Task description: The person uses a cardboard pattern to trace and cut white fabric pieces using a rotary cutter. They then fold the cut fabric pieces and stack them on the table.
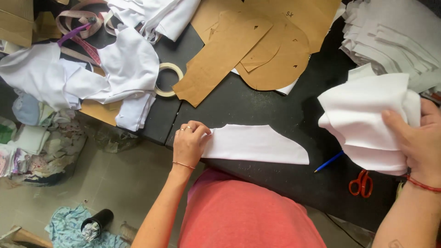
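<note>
A flat white cut fabric piece (257, 144) with one curved edge lies on the black table (275, 105) near its front edge. My left hand (189, 143) pinches the left end of that piece, fingers closed on the cloth. My right hand (420, 142) grips a folded bundle of white fabric pieces (363, 117), held a little above the table at the right.
Brown paper patterns (257, 46) cover the table's far middle. A tape roll (167, 79) lies beside crumpled white cloth (110, 73). A stack of white cut pieces (395, 32) sits far right. A blue pen (329, 161) and red scissors (361, 183) lie near the front edge. Scrap fabric (36, 147) litters the floor.
</note>
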